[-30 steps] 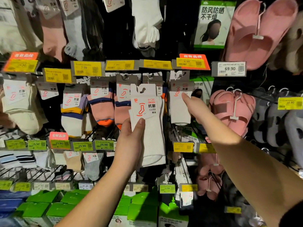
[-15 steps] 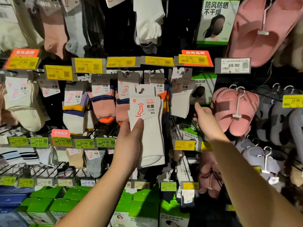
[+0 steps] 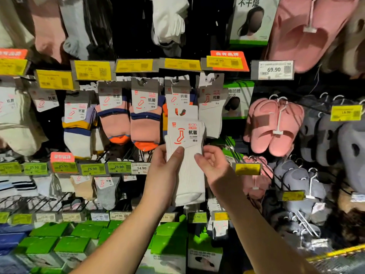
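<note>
Our left hand [image 3: 164, 175] pinches the white sock pack [image 3: 189, 175] for inspection (thumb in front); our right hand [image 3: 214, 167], loosely curled beside it, should grip it next.

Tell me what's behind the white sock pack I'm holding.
Behind the white sock pack hang an orange-edged pack and, to its right, another white pair. Fingers of the left hand are behind it, hidden; only the thumb shows.

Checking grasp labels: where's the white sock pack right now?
Head view, centre: white sock pack held up by the left hand, the right hand at its right edge; striped socks hang to its left, pink slippers to its right.
</note>
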Demonstrator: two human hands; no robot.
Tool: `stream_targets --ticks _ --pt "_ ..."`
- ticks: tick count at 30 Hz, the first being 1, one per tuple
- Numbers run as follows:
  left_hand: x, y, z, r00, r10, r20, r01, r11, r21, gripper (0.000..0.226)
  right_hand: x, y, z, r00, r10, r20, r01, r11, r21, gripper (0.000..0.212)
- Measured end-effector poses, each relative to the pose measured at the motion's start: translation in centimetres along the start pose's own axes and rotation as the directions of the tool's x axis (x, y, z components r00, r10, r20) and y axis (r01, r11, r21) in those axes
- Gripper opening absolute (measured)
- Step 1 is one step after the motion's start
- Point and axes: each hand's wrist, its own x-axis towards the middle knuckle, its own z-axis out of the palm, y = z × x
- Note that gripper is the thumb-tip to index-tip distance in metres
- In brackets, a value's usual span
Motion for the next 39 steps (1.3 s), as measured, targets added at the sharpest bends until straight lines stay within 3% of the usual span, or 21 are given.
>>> stream_targets --ticks 9,13,17,22,26,31,39 --pt "0.5 0.6 0.3 0.998 0.013 0.062 -0.019 0.995 0.095 0.040 0.0 -0.2 0.3 1.000 -0.005 -0.026 0.010 0.982 0.186 0.019" --pt "0.7 0.4 0.2 0.994 0.003 0.107 -0.021 0.986 0.163 0.038 0.5 -0.2 0.1 1.000 0.008 -0.030 -0.003 0.985 0.175 0.010" --pt "0.6 0.5 0.5 0.993 0.031 0.112 -0.054 0.977 0.208 0.017 1.0 -0.3 -0.3 1.000 0.025 0.001 -0.024 0.972 0.233 0.007" --pt "0.5 0.6 0.8 0.995 0.019 0.102 -0.036 0.985 0.170 0.021 1.6 -0.4 -1.0 0.999 0.030 -0.020 -0.024 0.968 0.251 0.013" --pt "0.9 0.9 1.0 0.996 0.044 0.075 -0.054 0.987 0.148 0.036 1.6 -1.3 -1.1 1.000 -0.009 0.027 0.001 0.961 0.275 0.019" --pt "1.3 1.3 1.2 0.997 0.083 0.001 -0.082 0.984 0.155 0.011 4.1 -3.3 -2.4 0.997 0.055 -0.051 -0.045 0.983 0.178 0.016" --pt "1.9 2.7 0.6 0.991 0.134 -0.020 -0.132 0.986 0.098 0.019 10.3 -4.9 -5.1 0.993 -0.010 -0.116 0.006 0.999 -0.038 0.024"
